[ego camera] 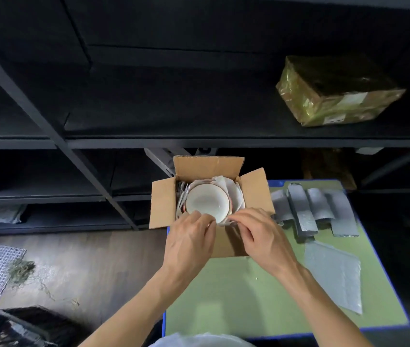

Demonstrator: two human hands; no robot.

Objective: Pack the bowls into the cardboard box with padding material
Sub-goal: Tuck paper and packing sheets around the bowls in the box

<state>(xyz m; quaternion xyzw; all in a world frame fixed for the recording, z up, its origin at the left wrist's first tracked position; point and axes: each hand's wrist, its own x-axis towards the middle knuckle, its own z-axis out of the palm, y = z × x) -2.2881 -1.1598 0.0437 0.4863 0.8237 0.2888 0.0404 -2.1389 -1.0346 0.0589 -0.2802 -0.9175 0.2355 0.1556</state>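
Observation:
An open cardboard box (162, 204) stands at the far left of a green table (236, 296). Inside it a white bowl (206, 202) lies mouth up, with white padding sheets (234, 194) tucked around it. Both my hands are at the box's near edge. My left hand (188, 241) has its fingers curled at the bowl's near rim, on the padding there. My right hand (261, 236) pinches the white padding at the near right of the bowl. What lies beneath the bowl is hidden.
Several grey foam blocks (304, 211) lie to the right of the box, and a grey bubble-wrap sheet (334, 274) lies nearer me. A taped brown parcel (334, 93) sits on the dark shelf behind. The table's blue edge (384, 269) runs along the right.

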